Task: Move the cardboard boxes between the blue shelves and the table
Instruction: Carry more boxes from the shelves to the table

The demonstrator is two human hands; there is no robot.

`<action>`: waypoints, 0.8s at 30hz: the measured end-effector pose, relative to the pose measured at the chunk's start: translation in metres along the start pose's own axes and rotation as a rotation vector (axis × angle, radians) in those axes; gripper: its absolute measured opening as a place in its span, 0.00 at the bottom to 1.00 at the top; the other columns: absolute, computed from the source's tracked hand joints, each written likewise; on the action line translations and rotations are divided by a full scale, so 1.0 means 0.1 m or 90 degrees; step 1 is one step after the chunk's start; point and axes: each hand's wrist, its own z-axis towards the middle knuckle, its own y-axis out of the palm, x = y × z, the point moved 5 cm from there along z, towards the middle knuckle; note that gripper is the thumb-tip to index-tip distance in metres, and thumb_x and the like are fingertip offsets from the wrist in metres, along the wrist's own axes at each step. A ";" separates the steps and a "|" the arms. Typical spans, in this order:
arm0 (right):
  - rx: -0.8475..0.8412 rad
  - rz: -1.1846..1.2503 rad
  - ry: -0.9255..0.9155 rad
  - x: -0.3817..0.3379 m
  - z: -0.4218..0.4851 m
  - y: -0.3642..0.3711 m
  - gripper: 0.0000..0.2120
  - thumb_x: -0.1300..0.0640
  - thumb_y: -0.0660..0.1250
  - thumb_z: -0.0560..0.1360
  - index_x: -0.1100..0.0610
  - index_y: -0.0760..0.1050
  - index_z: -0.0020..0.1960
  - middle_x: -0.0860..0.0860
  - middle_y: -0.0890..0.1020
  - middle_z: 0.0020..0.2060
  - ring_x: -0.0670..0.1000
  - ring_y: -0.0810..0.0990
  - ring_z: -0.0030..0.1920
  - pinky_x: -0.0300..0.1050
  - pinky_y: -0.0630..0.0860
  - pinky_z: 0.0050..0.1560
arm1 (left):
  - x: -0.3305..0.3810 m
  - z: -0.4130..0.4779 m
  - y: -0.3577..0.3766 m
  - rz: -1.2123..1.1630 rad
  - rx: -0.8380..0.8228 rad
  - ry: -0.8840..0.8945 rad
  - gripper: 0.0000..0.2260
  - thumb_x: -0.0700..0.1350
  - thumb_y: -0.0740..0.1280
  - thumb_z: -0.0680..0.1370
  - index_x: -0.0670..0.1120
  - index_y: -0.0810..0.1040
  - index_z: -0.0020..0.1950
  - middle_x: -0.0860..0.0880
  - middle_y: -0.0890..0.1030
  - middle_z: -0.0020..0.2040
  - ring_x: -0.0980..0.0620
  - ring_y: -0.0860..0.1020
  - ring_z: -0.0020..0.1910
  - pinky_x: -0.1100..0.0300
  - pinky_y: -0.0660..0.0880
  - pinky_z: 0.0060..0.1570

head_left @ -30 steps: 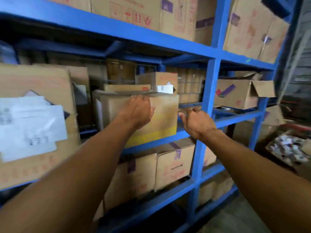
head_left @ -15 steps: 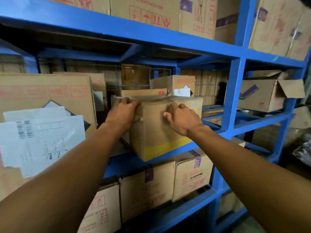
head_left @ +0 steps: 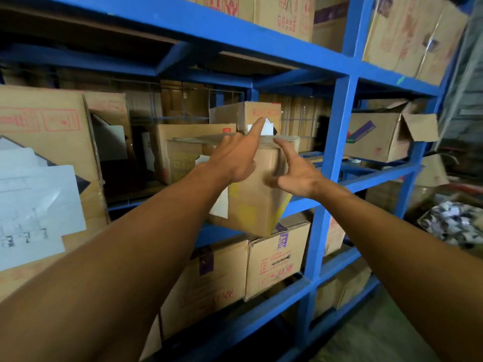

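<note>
Heap of white-and-dark scraps (head_left: pixel 456 226) far right; grey floor (head_left: pixel 371 335) below.

Shelves (head_left: pixel 337 126) blue thruout. Centre box (head_left: pixel 256 205) tan w/ yellow band at btm, white label on side. 9 o'clock box (head_left: pixel 52 131) tan, red print, white labels. 6 o'clock box (head_left: pixel 277 259) tan, purple tape, red text. 3 o'clock box (head_left: pixel 373 137) tan, purple-red-green stripe.

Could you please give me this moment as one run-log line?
box: on blue shelf, corner overhanging | left hand: open, over box | right hand: open, beside box | grip: none seen
</note>
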 end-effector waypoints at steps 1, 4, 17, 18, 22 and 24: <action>-0.004 -0.001 -0.005 0.02 0.02 -0.03 0.44 0.50 0.75 0.69 0.44 0.53 0.77 0.48 0.73 0.64 0.52 0.72 0.63 0.45 0.69 0.57 | 0.03 0.04 0.02 -0.033 -0.014 -0.005 0.44 0.33 0.64 0.73 0.53 0.40 0.79 0.41 0.78 0.59 0.40 0.75 0.57 0.45 0.70 0.57; 0.037 -0.050 0.002 0.13 0.10 -0.09 0.37 0.43 0.76 0.68 0.45 0.62 0.72 0.52 0.76 0.63 0.56 0.74 0.62 0.49 0.71 0.57 | 0.03 0.15 0.06 -0.126 -0.013 -0.036 0.47 0.31 0.65 0.73 0.52 0.36 0.78 0.43 0.80 0.57 0.47 0.78 0.52 0.47 0.75 0.55; 0.036 -0.056 0.124 0.68 0.15 -0.44 0.38 0.55 0.76 0.69 0.51 0.58 0.70 0.59 0.70 0.63 0.60 0.72 0.56 0.52 0.73 0.56 | -0.64 0.02 0.33 0.048 -0.076 -0.225 0.47 0.56 0.79 0.63 0.54 0.58 0.76 0.43 0.61 0.73 0.36 0.57 0.71 0.36 0.61 0.67; 0.016 -0.033 0.126 0.66 0.14 -0.37 0.45 0.52 0.80 0.65 0.50 0.55 0.72 0.59 0.66 0.66 0.62 0.71 0.61 0.55 0.72 0.62 | -0.62 0.00 0.32 0.042 -0.062 -0.246 0.44 0.55 0.79 0.63 0.55 0.62 0.74 0.42 0.61 0.71 0.36 0.59 0.69 0.37 0.63 0.66; 0.072 0.007 0.124 0.66 0.11 -0.09 0.57 0.44 0.84 0.54 0.42 0.52 0.72 0.59 0.58 0.67 0.68 0.68 0.64 0.64 0.67 0.68 | -0.62 -0.12 0.39 -0.085 0.014 -0.343 0.42 0.50 0.81 0.62 0.59 0.64 0.71 0.41 0.55 0.72 0.33 0.63 0.68 0.38 0.65 0.67; 0.120 0.017 0.130 0.69 0.10 -0.05 0.56 0.43 0.84 0.52 0.43 0.53 0.70 0.60 0.59 0.65 0.68 0.70 0.63 0.64 0.70 0.65 | -0.57 -0.18 0.44 -0.114 0.020 -0.343 0.44 0.49 0.82 0.60 0.57 0.65 0.71 0.41 0.52 0.73 0.32 0.64 0.68 0.39 0.65 0.67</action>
